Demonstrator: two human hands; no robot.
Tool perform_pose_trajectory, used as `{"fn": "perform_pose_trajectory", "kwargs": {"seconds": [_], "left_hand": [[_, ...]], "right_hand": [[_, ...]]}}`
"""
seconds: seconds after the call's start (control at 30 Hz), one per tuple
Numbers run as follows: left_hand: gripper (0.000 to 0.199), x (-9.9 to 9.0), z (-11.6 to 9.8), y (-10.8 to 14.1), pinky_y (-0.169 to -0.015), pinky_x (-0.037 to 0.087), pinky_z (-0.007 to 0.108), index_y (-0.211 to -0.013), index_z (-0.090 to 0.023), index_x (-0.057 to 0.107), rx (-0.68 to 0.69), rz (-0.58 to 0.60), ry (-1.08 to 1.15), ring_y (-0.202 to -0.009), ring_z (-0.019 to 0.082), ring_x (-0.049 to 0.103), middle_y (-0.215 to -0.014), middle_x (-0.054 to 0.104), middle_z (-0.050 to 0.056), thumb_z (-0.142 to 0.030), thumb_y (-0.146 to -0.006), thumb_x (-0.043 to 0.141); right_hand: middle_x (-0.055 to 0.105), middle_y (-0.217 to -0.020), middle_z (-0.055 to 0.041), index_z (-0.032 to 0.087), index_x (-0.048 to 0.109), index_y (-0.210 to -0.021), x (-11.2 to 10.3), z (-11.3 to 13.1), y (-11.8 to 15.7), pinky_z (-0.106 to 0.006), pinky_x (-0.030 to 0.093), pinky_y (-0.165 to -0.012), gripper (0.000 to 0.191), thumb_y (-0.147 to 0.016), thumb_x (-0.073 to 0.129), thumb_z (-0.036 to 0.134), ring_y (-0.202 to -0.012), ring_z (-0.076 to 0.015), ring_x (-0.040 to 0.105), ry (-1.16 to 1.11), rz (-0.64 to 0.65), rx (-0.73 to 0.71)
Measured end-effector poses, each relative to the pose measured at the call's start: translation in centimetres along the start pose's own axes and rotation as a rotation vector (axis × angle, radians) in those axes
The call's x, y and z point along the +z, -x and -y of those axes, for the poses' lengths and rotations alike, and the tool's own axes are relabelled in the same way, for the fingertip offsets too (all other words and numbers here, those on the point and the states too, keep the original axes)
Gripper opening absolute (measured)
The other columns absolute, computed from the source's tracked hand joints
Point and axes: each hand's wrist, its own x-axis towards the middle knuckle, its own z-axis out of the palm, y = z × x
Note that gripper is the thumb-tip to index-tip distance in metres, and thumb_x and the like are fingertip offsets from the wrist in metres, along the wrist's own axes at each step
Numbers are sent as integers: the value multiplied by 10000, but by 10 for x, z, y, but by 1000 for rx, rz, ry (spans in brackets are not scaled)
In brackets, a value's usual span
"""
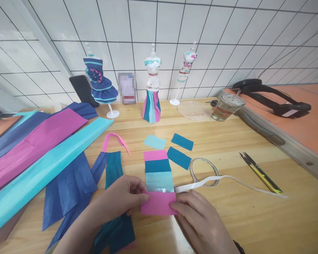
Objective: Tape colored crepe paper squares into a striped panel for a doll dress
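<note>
A pink paper piece (158,204) lies across the lower end of a strip of joined panels in light blue (159,179), teal (157,165) and pink (155,155). My left hand (131,194) pinches its left edge between thumb and fingers. At the right edge, my right hand (196,215) grips the same piece, thumb on top. A shiny band shows on the light blue panel just above the pink piece. Beyond the strip rest a loose light blue piece (155,141) and two teal pieces (179,157). A tape roll (205,171) sits beside my right hand, with a loose white strip (228,177) across it.
Folded crepe paper sheets (47,130) cover the left side. Thread snips (261,173) lie at right. Along the tiled wall stand a dressed mannequin (100,79), two more small mannequins (153,76), phones (81,88) and a lidded cup (226,107). A black headset (275,98) is at far right.
</note>
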Motion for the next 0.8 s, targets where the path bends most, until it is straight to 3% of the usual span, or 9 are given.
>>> {"fn": "perform_pose_trajectory", "kwargs": {"seconds": [0.27, 0.5, 0.8], "left_hand": [[163, 4, -4, 0, -343, 301, 166, -725, -150, 555, -43, -60, -40, -350, 43, 382, -502, 493, -77, -308, -719, 593], [128, 9, 1, -2, -333, 315, 154, -738, -201, 452, -14, -160, -49, -359, 51, 402, -531, 491, -97, -256, -730, 567], [125, 13, 6, -6, -331, 317, 153, -698, -205, 449, -4, -211, -84, -354, 54, 388, -507, 482, -97, -245, -718, 565]], "right_hand": [[620, -763, -83, 151, 632, -1012, 2, -1, 1, -276, 480, -594, 244, -836, 485, 69, -712, -172, 584, 125, -57, -12], [615, -700, -64, 163, 675, -959, 3, 0, -3, -222, 467, -536, 258, -882, 433, 119, -621, -135, 580, 104, -12, 85], [622, -738, -71, 158, 661, -975, 2, -1, -1, -217, 480, -560, 250, -876, 438, 105, -660, -141, 600, 122, -8, 55]]}}
